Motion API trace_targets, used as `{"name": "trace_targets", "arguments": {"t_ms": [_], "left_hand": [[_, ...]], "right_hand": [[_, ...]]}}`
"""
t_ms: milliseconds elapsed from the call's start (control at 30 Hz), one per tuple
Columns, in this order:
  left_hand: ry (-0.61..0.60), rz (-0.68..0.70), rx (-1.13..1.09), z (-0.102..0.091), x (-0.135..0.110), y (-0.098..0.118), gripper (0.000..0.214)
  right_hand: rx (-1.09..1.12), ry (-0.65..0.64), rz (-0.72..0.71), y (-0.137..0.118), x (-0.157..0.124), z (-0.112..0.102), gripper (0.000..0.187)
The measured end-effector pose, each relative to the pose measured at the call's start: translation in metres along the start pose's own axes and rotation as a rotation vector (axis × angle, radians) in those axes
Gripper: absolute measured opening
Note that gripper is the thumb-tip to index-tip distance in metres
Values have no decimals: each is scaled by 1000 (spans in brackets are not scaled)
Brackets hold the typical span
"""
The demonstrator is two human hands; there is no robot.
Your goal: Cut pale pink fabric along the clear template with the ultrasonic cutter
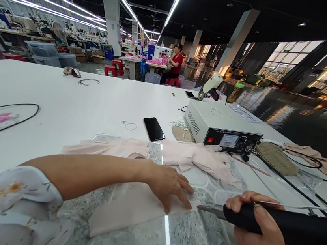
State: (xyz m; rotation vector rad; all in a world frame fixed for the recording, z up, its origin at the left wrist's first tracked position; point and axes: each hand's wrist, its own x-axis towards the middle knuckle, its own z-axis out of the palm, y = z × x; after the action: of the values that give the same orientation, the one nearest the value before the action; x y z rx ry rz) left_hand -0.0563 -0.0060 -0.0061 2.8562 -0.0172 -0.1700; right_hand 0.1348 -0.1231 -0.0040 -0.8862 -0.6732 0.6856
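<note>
My left hand (pixel 172 186) lies with fingers spread on a strip of pale pink fabric (pixel 129 209), its fingertips near the strip's right end. Beneath the strip is a clear, glossy sheet (pixel 197 238) over a grey speckled surface. My right hand (pixel 263 234) is wrapped round a black hand tool (pixel 290 225) with a narrow metal tip. That tip points left and sits at or just beside the fabric's right end; contact cannot be made out. More pale pink fabric pieces (pixel 195 158) lie beyond my left hand.
Behind the fabric stands a beige control box (pixel 225 124) with a dial; cables run near it at right. A phone (pixel 154 129) lies left of it. Farther off are a bottle (pixel 235 92), a black cord loop (pixel 35 114) and a seated person in red (pixel 175 62).
</note>
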Motion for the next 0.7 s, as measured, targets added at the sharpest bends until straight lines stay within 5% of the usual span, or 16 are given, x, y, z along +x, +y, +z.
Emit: {"name": "trace_targets", "arguments": {"t_ms": [233,700], "left_hand": [[-254,-126,-165,-19,12,-2,72],[-110,-116,-337,-8,12,-15,63]], "right_hand": [[-20,52,28,0,2,2,20],[-14,65,67,-1,-15,-4,18]]}}
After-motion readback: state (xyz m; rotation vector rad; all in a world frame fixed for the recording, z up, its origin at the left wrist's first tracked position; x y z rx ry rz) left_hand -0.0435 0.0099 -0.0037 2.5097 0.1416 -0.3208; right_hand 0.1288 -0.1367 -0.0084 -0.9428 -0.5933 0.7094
